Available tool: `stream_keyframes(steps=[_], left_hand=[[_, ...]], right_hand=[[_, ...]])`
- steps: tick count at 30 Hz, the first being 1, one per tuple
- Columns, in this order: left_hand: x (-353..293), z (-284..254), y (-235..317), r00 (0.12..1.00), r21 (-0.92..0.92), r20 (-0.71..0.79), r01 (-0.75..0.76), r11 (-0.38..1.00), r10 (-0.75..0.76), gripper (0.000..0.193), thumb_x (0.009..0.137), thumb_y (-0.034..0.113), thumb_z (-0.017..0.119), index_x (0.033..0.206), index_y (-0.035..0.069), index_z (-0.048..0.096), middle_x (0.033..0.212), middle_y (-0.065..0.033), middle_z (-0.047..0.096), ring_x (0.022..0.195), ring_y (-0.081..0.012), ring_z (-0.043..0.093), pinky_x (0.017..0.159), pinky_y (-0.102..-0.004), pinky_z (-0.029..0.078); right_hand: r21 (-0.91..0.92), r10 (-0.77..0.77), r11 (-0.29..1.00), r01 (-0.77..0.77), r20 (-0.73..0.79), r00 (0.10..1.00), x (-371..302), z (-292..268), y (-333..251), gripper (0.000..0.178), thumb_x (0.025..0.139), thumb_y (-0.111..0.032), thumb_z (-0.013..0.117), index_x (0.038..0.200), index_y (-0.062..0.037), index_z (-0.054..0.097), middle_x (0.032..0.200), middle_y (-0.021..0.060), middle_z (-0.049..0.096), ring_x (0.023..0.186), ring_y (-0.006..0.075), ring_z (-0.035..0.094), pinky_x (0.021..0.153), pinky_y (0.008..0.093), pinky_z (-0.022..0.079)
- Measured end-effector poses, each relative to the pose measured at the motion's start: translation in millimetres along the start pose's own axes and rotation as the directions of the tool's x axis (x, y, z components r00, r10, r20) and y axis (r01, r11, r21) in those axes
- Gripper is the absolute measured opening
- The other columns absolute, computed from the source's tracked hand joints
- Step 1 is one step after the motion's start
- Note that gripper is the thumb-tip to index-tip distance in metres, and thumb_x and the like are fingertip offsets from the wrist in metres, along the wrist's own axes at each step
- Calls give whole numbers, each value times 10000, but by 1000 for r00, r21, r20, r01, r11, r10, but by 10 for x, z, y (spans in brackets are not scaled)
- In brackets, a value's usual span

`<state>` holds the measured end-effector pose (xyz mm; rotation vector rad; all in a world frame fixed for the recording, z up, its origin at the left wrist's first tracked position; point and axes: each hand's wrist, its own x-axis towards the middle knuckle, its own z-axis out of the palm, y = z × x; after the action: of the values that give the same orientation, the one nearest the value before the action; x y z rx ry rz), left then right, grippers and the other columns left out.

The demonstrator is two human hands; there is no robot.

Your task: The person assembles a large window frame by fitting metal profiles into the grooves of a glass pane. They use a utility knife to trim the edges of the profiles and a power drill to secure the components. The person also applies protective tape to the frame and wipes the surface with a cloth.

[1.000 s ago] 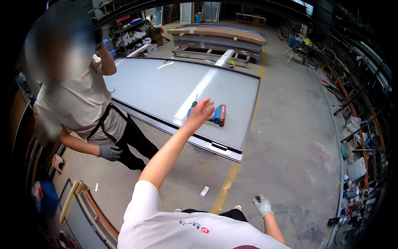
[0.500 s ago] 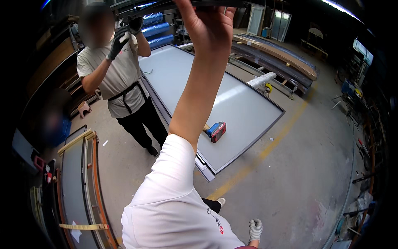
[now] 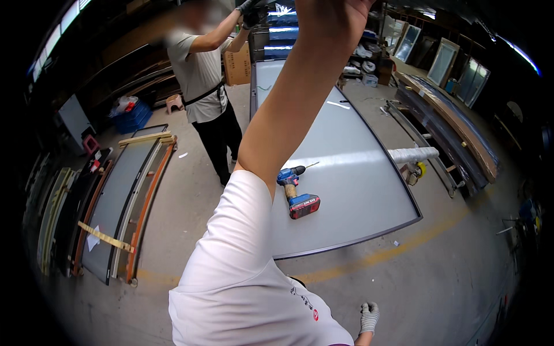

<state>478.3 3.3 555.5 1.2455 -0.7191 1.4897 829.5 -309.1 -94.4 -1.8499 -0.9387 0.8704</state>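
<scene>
My bare left arm is raised across the middle, and my left hand (image 3: 340,14) reaches the top edge of the picture. Its fingers are mostly cut off or in shadow, so any grip is hidden. Low at the right, my right hand (image 3: 369,318) wears a pale striped knit glove; its fingers bend loosely, a gap shows by the thumb, and nothing is seen in it. Beyond my left arm lies a blue cordless drill (image 3: 297,193) with a long bit and a red-and-black battery. It rests on a large grey framed panel (image 3: 358,190).
Left of the panel stands a co-worker (image 3: 202,75) with dark-gloved hands (image 3: 248,12) raised. More framed panels (image 3: 121,196) lie on a rack at the left. A wrapped roll (image 3: 412,154) juts out beside the big panel, near a stack of long packages (image 3: 450,127) at the right.
My view has swung, bringing the whole drill out from behind my arm. The dark piece over my left hand has left the picture. The co-worker's hands appear higher and farther right.
</scene>
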Motion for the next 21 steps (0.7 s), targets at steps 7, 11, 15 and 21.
stream_keyframes(steps=[7,11,15,21], left_hand=[[-40,425,263,964,363,-196,239,901,-177,452,858,434,479,913,-1,590,815,-148,596,814,-274,565,836,-406,454],[-304,268,-234,923,150,-348,225,963,-162,436,780,382,582,931,-23,528,798,-104,527,752,-239,523,754,-366,455],[-379,245,-133,844,25,-433,363,931,-317,849,936,575,240,1351,-147,76,1061,-185,463,880,-276,504,846,-357,416],[-533,179,-653,783,221,-556,463,858,-279,687,933,396,346,1252,-201,228,944,-159,489,751,-222,482,830,-347,421]], right_hand=[[-8,-175,980,199,443,879,1235,247,-674,171,825,-101,635,968,-11,613,765,42,608,676,105,525,642,267,470],[19,-202,975,221,486,850,1818,-197,-782,169,829,-111,632,972,-23,621,764,31,606,677,103,518,637,269,467],[84,-228,971,222,602,766,2161,-430,-857,173,840,-121,622,980,-18,620,776,16,607,680,89,510,637,250,460],[271,-314,945,181,606,731,2614,-656,-1478,173,861,-117,606,1007,-25,618,821,19,617,711,76,516,665,234,454]])
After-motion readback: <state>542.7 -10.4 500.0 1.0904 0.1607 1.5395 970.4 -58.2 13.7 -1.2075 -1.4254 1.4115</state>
